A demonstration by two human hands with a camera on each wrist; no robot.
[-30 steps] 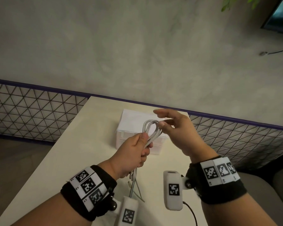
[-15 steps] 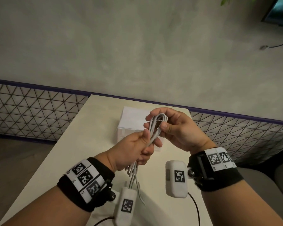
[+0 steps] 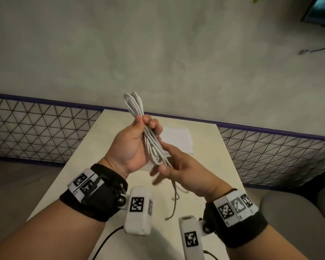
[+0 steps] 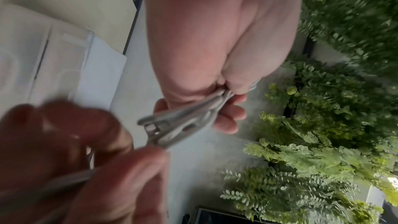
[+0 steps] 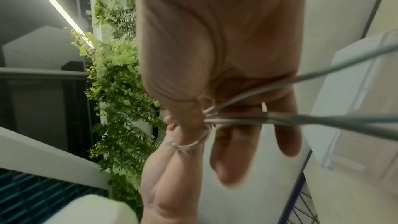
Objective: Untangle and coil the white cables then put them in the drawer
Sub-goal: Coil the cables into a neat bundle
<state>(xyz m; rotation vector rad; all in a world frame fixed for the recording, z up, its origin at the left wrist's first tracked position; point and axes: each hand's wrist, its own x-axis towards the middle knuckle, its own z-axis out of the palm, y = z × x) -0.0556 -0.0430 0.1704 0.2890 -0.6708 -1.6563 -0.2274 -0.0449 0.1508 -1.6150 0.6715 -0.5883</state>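
Standing by the pale table (image 3: 68,166), I see a white drawer unit (image 3: 178,139) sitting toward its far end, close to the wall, with both hands raised above the tabletop in front of it. The left hand (image 3: 133,145) is palm up, thumb and fingers curled tight around the middle of the coiled white cable (image 3: 134,106), so the looped end pokes up past the knuckles. The right hand (image 3: 186,171) sits just below it, thumb and forefinger pinching the lower strands where a metal plug (image 4: 151,128) shows. Its other fingers are stretched out loosely. A loose tail (image 3: 174,201) of cable dangles beneath toward the table.
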